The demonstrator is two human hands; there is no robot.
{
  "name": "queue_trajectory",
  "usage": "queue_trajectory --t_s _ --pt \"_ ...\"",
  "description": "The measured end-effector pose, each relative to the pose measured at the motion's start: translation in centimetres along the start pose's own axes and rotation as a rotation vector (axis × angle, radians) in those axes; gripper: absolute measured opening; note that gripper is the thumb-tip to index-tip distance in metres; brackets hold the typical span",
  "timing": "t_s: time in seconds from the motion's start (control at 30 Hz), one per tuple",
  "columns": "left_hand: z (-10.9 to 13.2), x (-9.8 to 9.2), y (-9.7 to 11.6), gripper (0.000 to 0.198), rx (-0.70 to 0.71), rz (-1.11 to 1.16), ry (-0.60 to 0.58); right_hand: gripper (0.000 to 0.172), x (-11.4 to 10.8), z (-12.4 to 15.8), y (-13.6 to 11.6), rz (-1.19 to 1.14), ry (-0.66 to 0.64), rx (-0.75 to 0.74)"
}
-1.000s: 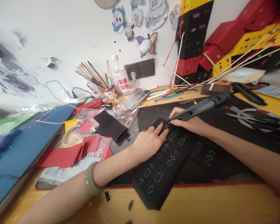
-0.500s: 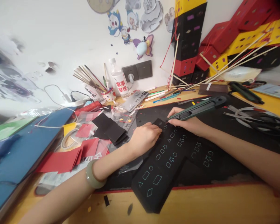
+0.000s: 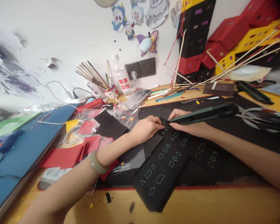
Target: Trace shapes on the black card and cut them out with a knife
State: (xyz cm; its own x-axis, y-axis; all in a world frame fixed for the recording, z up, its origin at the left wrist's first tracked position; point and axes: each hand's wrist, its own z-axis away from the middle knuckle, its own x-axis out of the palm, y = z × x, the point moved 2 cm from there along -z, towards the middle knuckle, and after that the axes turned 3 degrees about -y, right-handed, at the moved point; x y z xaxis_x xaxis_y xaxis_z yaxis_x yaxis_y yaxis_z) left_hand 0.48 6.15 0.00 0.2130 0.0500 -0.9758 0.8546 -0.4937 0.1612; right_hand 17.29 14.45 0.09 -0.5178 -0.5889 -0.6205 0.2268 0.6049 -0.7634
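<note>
My right hand (image 3: 186, 124) grips a dark green utility knife (image 3: 200, 113), its tip down at the upper end of a black card sheet (image 3: 161, 174). Pale outlines of squares, stars, circles and triangles are drawn across the card. Beside the knife tip, my left hand (image 3: 148, 127) is closed with its fingertips pressed on the card's upper left edge. Both hands partly cover the card's upper end. Beneath lies a black mat (image 3: 226, 177) with a red front edge. Several small black cards (image 3: 110, 123) lie left of my left hand.
Red cards (image 3: 60, 157), a tape roll (image 3: 72, 135) and a blue board (image 3: 37, 146) lie to the left. A water bottle (image 3: 123, 77) and pens (image 3: 169, 96) stand or lie behind. Red, black and yellow boxes (image 3: 226, 40) with sticks rise back right, near coiled cables (image 3: 263, 121).
The view has shifted slightly. The knife is held at a flatter angle, still at the card's upper end. My left fingers have moved a little on the card's edge.
</note>
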Motion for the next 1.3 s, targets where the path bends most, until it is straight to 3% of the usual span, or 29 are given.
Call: queue_trajectory --t_s 0.37,0.67,1.3 --pt "0.2 0.2 -0.5 0.029 0.046 0.004 0.015 0.008 0.3 -0.1 0.0 0.046 0.01 0.025" --pt "0.2 0.0 -0.3 0.037 0.058 -0.068 -0.047 0.01 0.9 0.0 -1.0 0.24 0.012 0.024" --pt "0.2 0.1 -0.3 0.037 0.079 -0.205 -0.079 0.012 0.2 0.4 -1.0 0.13 -0.058 0.061"
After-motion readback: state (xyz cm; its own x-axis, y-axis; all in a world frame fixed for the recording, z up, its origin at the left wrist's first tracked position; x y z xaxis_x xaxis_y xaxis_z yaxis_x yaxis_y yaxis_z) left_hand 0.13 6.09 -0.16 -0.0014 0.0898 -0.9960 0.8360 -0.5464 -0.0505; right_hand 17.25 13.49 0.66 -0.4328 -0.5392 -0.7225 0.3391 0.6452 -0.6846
